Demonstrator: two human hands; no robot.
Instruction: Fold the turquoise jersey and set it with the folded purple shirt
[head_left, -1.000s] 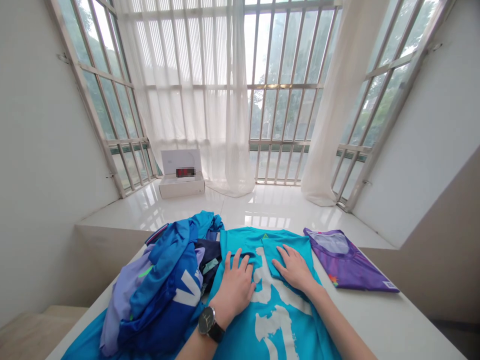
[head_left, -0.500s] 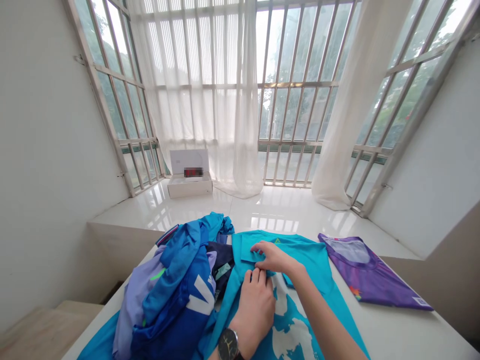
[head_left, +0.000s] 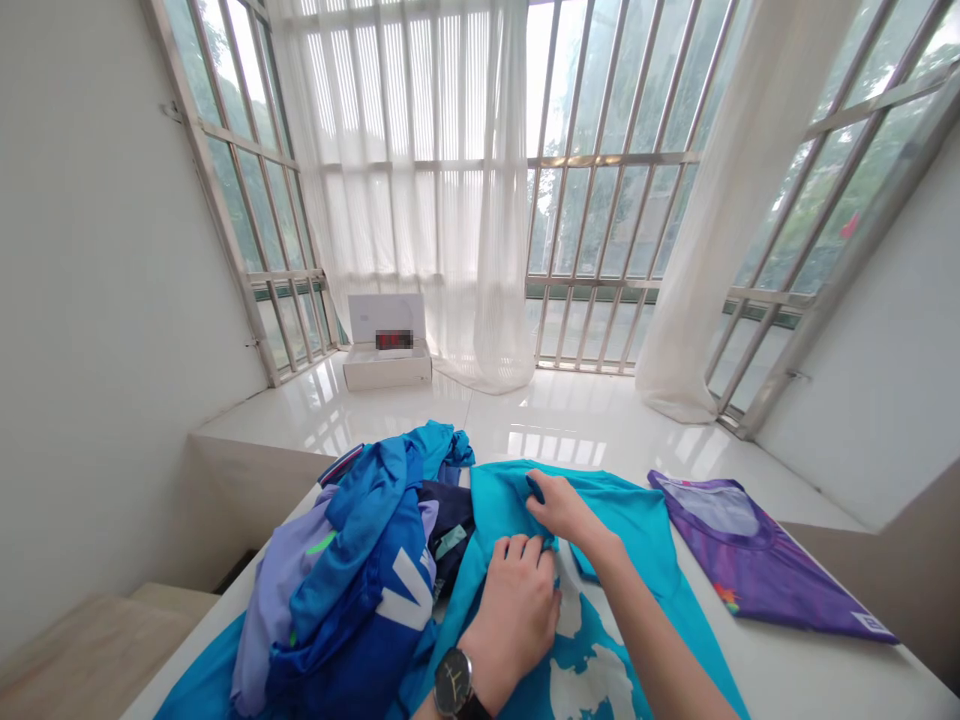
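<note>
The left hand (head_left: 514, 622), a black-faced wristwatch (head_left: 454, 683) on its wrist, is curled, its fingers gathering a fold of the turquoise T-shirt (head_left: 634, 560). The right hand (head_left: 562, 510) pinches the shirt's upper fold between thumb and fingers, just beyond the left. The shirt lies under both hands on the white table (head_left: 795, 665). Left of them, touching the shirt, sits a heap of blue clothes (head_left: 352, 570); to the right lies a folded purple shirt (head_left: 750, 565). Far off, on the glossy ledge (head_left: 570, 425), stands an open white box (head_left: 386, 365), its inside hidden at this angle.
</note>
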